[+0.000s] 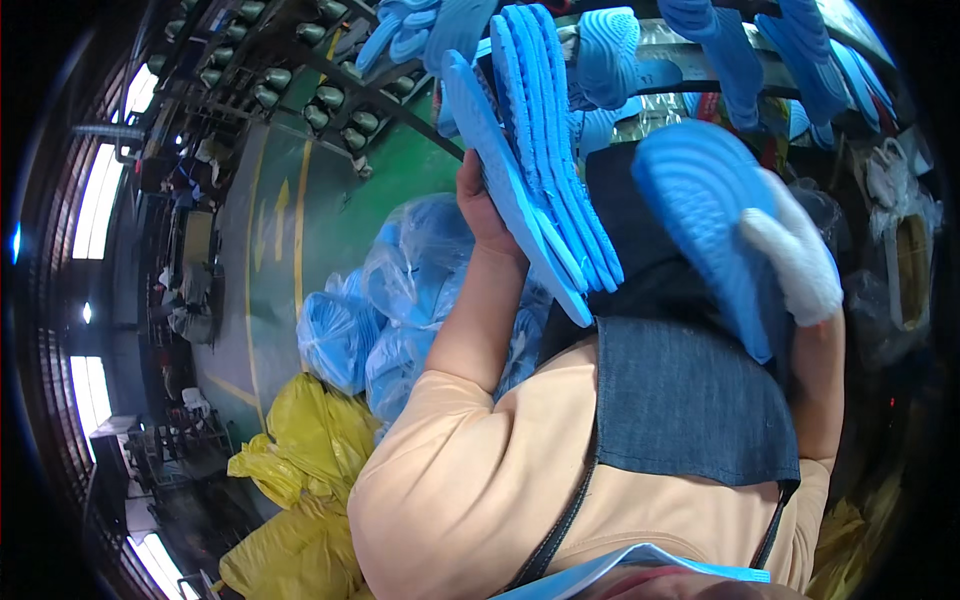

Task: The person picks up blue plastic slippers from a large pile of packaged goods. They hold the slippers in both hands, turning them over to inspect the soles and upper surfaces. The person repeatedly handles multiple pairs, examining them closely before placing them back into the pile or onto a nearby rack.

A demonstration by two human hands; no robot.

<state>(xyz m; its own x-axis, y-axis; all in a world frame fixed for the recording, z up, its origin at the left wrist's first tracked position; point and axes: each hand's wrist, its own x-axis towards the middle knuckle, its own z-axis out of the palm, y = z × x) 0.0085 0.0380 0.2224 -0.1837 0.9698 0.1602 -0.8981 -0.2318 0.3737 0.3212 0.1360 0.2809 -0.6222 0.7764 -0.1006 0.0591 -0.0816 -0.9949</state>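
My left hand [483, 207], bare, is raised in front of me and grips a stack of several thin blue foam shoe soles [540, 160] held on edge, fanned upward. My right hand [797, 262], in a white knit glove, holds a single blue sole [705, 215] with a ribbed tread face turned toward me. The two hands are apart, the single sole lying to the right of the stack. Below them hang my peach sleeve and a dark denim apron [690, 400].
More blue soles [610, 50] sit on a rack overhead at the top. Clear plastic bags of blue soles [390, 300] and yellow bags [300, 470] lie on the green floor [300, 210] to the left. Rows of shoe moulds [330, 100] hang at the upper left.
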